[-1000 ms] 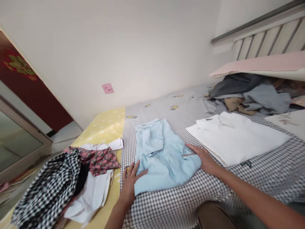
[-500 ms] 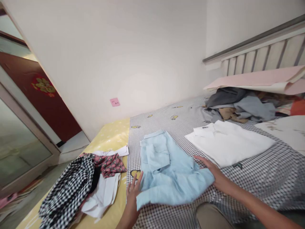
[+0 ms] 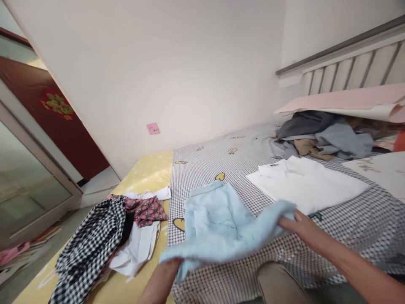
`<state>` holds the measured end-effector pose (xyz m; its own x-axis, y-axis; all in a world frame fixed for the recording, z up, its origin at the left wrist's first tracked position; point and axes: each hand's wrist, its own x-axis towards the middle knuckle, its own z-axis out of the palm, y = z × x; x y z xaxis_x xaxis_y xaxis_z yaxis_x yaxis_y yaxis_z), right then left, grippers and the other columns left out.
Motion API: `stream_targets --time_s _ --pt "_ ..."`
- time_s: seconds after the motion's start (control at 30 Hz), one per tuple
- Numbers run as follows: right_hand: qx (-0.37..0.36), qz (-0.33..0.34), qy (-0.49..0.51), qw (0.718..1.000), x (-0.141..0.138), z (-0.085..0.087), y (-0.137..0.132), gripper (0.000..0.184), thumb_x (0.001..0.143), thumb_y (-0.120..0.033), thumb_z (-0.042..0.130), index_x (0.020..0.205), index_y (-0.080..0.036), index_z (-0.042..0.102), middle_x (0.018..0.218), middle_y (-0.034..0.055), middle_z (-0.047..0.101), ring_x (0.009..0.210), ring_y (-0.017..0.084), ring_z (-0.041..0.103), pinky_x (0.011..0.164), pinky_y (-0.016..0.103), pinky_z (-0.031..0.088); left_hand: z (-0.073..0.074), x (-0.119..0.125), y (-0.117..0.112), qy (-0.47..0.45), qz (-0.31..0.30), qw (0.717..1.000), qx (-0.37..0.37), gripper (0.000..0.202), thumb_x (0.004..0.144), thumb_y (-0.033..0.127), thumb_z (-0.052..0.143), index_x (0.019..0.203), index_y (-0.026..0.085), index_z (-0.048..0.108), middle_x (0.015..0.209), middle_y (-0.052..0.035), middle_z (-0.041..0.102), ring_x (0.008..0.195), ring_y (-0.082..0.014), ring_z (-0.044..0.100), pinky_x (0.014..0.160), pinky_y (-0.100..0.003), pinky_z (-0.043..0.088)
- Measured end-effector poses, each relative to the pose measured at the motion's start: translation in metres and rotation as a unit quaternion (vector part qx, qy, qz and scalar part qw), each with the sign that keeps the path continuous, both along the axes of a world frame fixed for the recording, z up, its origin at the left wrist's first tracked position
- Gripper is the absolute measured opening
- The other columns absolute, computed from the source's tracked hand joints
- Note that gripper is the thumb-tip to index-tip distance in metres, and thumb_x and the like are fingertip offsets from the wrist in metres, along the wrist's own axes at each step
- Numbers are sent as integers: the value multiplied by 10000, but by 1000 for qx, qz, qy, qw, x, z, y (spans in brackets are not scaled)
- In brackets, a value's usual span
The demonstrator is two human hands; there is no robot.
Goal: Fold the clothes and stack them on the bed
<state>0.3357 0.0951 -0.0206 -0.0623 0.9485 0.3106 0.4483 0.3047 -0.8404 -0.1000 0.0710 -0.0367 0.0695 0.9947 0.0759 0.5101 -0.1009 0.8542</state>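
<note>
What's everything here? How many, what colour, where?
blue garment: 1, light blue, centre
white garment: 1, white, right of centre
checked garment: 1, black/white, left
floral cloth: 1, reddish, left
white pieces: several, white, left
heaped clothes: several, grey and brown, right
patterned cloth: 1, whitish, far right
pink sheet: 1, pink, right
bedspread: 1, black/white check, centre
yellow sheet: 1, yellow, left
walls: 2, whitish, background
card: 1, pink, on wall
door: 1, dark red, far left
trouser leg: 1, brownish, bottom
left hand: 1, blue garment's left end
right hand: 1, blue garment's right end
</note>
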Motion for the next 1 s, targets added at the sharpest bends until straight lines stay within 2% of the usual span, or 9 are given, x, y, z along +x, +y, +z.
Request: stream_targets --time_s 0.07,0.17,0.3,0.47,0.53,0.63,0.73,0.87,1.0 --pt "-65 -7 129 989 -15 16 32 518 915 -573 554 1172 -167 746 1044 154 793 985 359 750 888 541 622 29 15 25 -152 16 984 -95 739 937 683 425 1416 144 586 1231 -158 747 1216 -336 667 1069 -540 512" --pt "-162 -19 332 929 -38 37 88 470 834 -479 708 1139 -121 720 1034 171 790 980 338 747 950 490 596 61 36 75 -320 36 931 -175 715 947 639 490 1393 86 564 1209 -206 744 1193 -320 687 1069 -488 527" --pt "-262 -26 400 878 -63 33 151 411 870 -457 701 1124 -133 693 958 157 794 933 303 754 920 460 602 56 47 134 -356 72 887 -286 633 914 566 617 1282 51 622 1097 -212 778 1057 -296 749 1006 -422 578" --pt "-350 51 353 866 -71 -17 173 563 847 -621 691 1213 -194 669 1064 140 783 1001 295 740 937 456 584 21 31 149 -359 87 860 -352 676 955 658 445 1271 92 636 1037 -178 798 1003 -274 766 970 -420 597" --pt "-298 70 325 895 -68 -33 172 600 781 -518 783 1277 -214 634 1116 125 776 996 294 738 915 455 586 15 26 146 -358 78 868 -336 605 959 611 490 1224 95 661 1005 -176 802 988 -278 769 958 -429 603" --pt "-216 -3 213 953 -65 -46 174 601 734 -353 776 1293 -195 624 1105 108 778 965 285 739 871 418 586 13 27 147 -320 111 904 -260 317 946 319 608 1171 104 670 938 -142 810 932 -260 776 931 -415 613" --pt "-182 -102 122 970 -61 -48 179 621 764 -285 679 1370 -187 582 1177 106 748 1088 287 696 963 415 533 11 35 156 -291 160 918 -216 256 944 190 563 1174 125 654 876 -102 809 869 -241 779 889 -415 625" --pt "-171 -202 -9 964 -58 -36 175 815 779 -202 649 1554 -169 398 1376 190 615 1249 360 594 1085 542 406 8 44 164 -217 213 932 -200 197 919 124 565 1071 113 688 821 -104 795 837 -245 775 829 -405 631" --pt "-23 -256 -268 928 -79 -5 153 720 880 -178 563 1575 -265 394 1636 170 326 1381 367 473 1106 568 372 22 50 163 -109 250 950 -153 281 912 122 554 1163 92 677 1034 -164 788 986 -268 755 887 -416 608"
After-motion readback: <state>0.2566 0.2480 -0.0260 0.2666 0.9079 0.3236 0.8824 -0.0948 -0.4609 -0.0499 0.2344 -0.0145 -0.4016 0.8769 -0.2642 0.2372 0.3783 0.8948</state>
